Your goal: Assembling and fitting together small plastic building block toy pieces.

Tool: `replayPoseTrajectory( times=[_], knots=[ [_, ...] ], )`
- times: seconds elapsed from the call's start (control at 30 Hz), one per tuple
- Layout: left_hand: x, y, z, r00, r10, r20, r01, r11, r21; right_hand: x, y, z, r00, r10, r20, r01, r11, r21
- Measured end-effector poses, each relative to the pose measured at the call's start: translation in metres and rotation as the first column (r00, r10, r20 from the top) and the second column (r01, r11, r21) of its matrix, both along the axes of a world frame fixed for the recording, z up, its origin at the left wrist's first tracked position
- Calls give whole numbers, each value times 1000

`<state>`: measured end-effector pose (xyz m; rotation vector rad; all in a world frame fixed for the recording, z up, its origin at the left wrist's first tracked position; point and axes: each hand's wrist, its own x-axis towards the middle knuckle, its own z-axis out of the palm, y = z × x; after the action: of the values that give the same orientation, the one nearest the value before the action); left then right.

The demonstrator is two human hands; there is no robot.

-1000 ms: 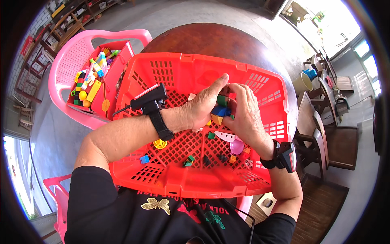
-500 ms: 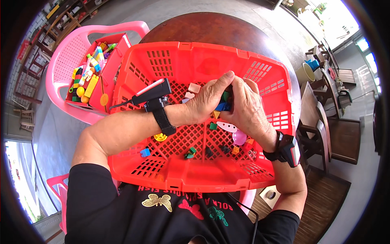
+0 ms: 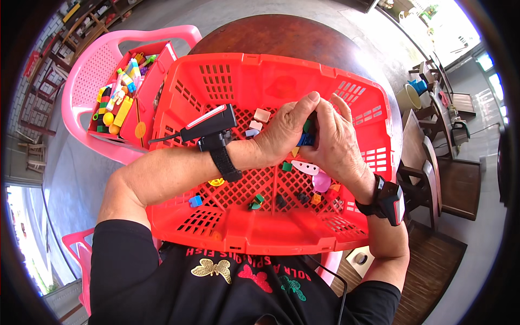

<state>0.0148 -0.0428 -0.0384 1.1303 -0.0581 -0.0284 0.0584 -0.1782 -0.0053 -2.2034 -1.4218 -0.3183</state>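
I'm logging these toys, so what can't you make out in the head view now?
Head view, all:
Blue piece: partly hidden by left hand and right hand; grip unclear.
Yellow toy: partly behind left forearm.
Dark pieces: too small to identify.
Shirt: lower edge cuts it off.

Basket's (image 3: 281, 238) got the table (image 3: 271, 38) sticking out behind it, a chair (image 3: 81, 81) off to its left with a toy-filled box (image 3: 158, 76) on the seat, and a bucket (image 3: 407, 97) well over to its right, toward the back. Inside the basket there's a cube (image 3: 195, 201) near left and a spoon (image 3: 321, 182) on the right, while the left hand (image 3: 284, 127) and right hand (image 3: 338, 143) are above its middle, some blocks (image 3: 306, 140) between them.
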Motion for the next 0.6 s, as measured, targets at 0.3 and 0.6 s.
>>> replayPoseTrajectory(
  times=[0.3, 0.6],
  knots=[
    [1, -3, 1, 995, -90, -45, 82, 985, -153, 6, -9, -1, 1000, -3, -6, 3, 1000, -5],
    [11, 10, -2, 961, -278, -5, 264, 919, -293, 18, -12, 0, 984, 43, -175, -36, 998, 45]
  ],
)
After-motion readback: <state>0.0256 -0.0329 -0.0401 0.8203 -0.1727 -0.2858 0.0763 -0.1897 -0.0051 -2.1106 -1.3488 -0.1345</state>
